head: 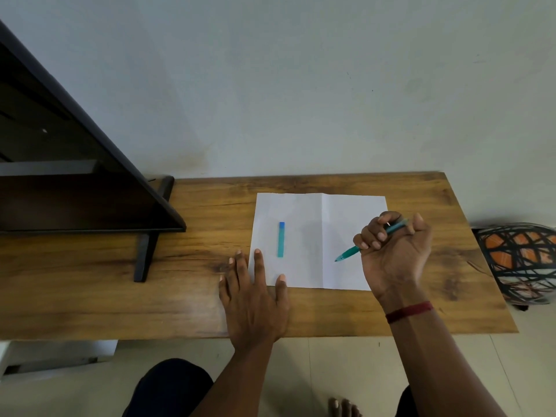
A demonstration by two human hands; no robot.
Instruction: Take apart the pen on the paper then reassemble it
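Observation:
A white sheet of paper [304,212] lies on the wooden table [195,212], creased down its middle. On the paper's left half lies the teal pen cap [281,239] with a blue end, pointing away from me. My right hand [394,254] is closed around the teal pen body [349,252], whose tip points down-left just above the paper's right half. My left hand [252,296] rests flat on the table with fingers spread, the thumb and one finger on the paper's lower left corner. It holds nothing.
A dark flat screen [60,164] on a black stand [147,251] fills the table's left side. A patterned orange and black object [523,260] sits off the table's right edge. The wall runs right behind the table. My knees and a foot show below.

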